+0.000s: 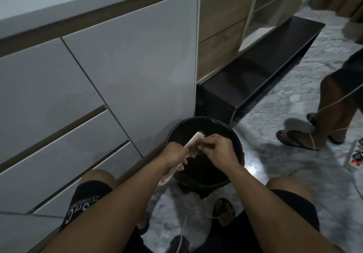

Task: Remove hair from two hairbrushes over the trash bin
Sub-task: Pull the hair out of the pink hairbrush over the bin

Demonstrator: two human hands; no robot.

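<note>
From the head view, white cabinet doors (125, 60) rise beyond the fingers, a second person's sandalled feet (294, 138) stand well to the right, and a power strip (355, 161) lies near them. The left hand (173, 155) grips the handle of a pale hairbrush (193, 142) over the black trash bin (231, 135). The right hand (218, 148) covers part of the bristles, its fingers (204, 148) pinching at them.

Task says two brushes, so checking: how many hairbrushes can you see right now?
1. A pale hairbrush is held over the black bin, left hand gripping its handle, right hand picking at the bristles. A second isn't visible.
</note>
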